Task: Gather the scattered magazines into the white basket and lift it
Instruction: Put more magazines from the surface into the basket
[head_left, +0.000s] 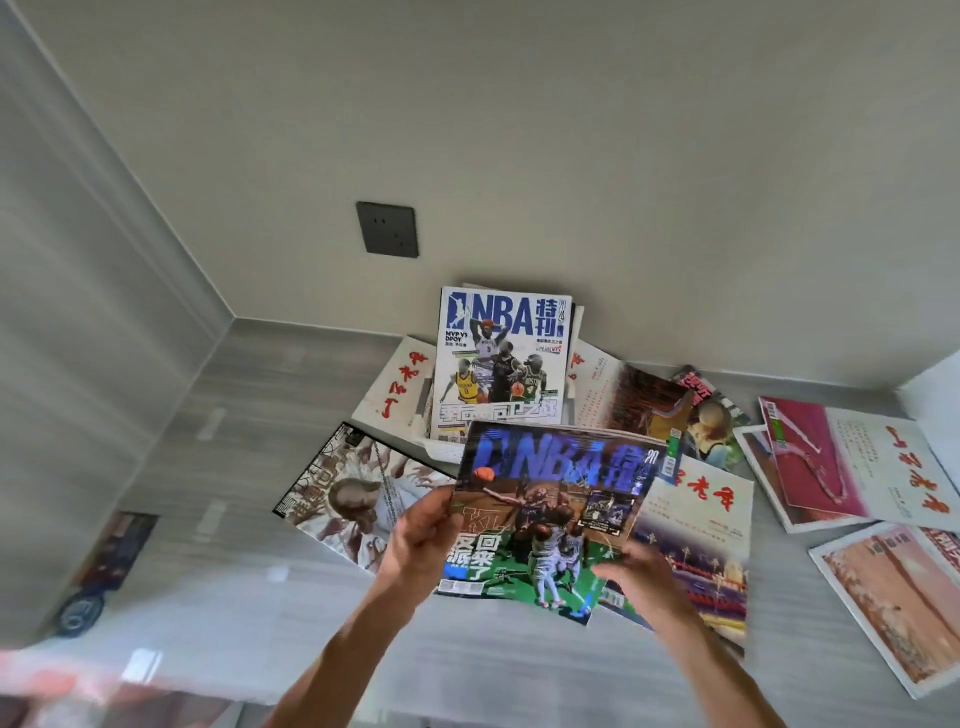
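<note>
The left hand (423, 535) pinches the left edge of a dark NBA magazine (550, 519); the blurred right hand (644, 577) grips its lower right corner. Just beyond stands the white basket (441, 451), holding an upright white NBA magazine (501, 364). Other magazines (852, 467) lie scattered on the grey floor (260, 597).

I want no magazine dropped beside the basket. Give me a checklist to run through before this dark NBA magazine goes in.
1. Left hand holds the dark NBA magazine at its left edge: ok.
2. Right hand grip at the lower right corner: cannot tell, it is blurred.
3. White basket lies just beyond the magazine, against the wall: ok.
4. Room in the basket: cannot tell; a white NBA magazine already stands in it and hides the inside.
5. Held magazine flat, not folding: ok, though the picture is blurred.
6. All magazines gathered: not ok; several lie on the floor, such as the pink magazine.
</note>
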